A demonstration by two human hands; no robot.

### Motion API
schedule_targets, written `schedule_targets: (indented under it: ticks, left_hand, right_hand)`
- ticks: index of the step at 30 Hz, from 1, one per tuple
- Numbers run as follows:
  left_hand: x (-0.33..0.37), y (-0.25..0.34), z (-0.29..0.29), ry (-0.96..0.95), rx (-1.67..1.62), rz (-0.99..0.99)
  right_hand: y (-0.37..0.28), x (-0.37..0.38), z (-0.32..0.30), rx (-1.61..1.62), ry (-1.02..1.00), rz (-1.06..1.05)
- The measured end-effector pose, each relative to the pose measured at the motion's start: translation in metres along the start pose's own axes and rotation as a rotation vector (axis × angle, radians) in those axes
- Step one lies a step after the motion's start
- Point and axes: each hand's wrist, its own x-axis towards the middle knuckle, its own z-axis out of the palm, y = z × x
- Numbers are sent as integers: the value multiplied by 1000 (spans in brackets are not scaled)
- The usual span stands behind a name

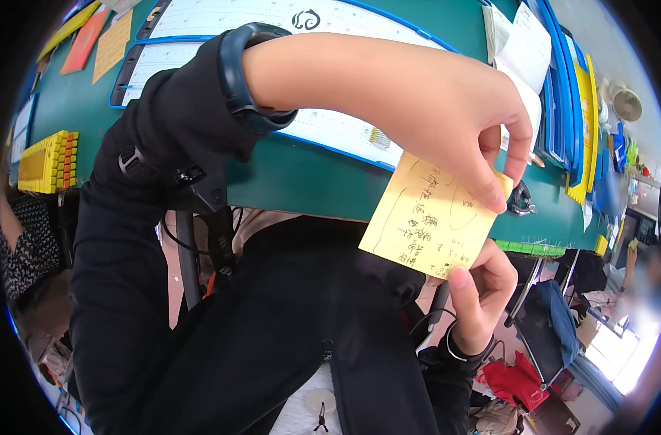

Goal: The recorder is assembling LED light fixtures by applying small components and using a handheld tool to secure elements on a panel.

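A yellow paper note (417, 221) with dark handwriting is held up over the near edge of the green table. My left hand (482, 123) reaches across from the left, a dark band on its wrist, and pinches the note's upper right corner between thumb and fingers. Lower down, my right hand (484, 293) grips the bottom right corner, thumb in front and fingers behind. Under my left forearm lie blue-edged white printed sheets (330, 134), partly hidden by the arm.
Blue and yellow folders (562, 109) stand at the table's right side, beside an open notebook (522, 54). A yellow rack with orange pieces (49, 163) is on the left edge. Orange (81, 45) and tan papers (114, 47) lie at the far left. People are partly visible at both sides.
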Motion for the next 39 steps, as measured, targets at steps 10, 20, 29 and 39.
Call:
schedule_targets:
  ticks: [10,20,29,39]
  left_hand:
    - [4,-2,22,149,27,242]
    - [-8,22,14,290,270,432]
    - [-5,23,17,289,307,206]
    - [-45,33,31,394,492,-20]
  right_hand:
    - [17,8,-1,313,-123,27]
    - [31,-7,-103,590,107,-243]
    - [141,-126,-318,547,1138,278]
    - [395,-126,-311,261,1628,508]
